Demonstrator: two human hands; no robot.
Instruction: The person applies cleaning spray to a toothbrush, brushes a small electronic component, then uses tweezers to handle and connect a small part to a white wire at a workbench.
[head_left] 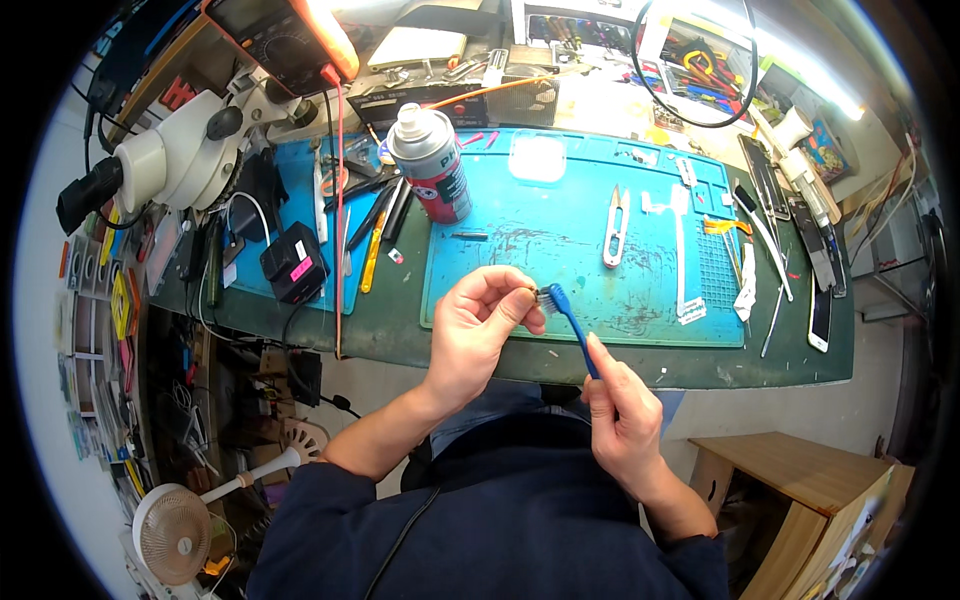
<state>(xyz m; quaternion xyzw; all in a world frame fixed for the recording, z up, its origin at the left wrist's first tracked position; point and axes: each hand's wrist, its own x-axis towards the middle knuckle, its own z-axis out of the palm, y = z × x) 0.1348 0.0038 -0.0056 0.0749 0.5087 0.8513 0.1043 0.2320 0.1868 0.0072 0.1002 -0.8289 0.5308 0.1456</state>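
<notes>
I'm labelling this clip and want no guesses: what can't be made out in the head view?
- The small part in the left hand: hidden by the fingertips and the blue brush head; too small to identify.
- The brush handle's end: buried in the right hand.
- The spray can label: too blurred.
- The meter: cut off by the top edge.

A blue work mat (560,250) covers the green bench (400,325). At eleven o'clock on the mat stands a spray can (432,165); toward one o'clock lie small thread snips (616,226). A microscope (175,155) sits at ten o'clock, a multimeter (285,40) at eleven, a white desk fan (175,530) at seven, a wooden stool (800,490) at four
</notes>
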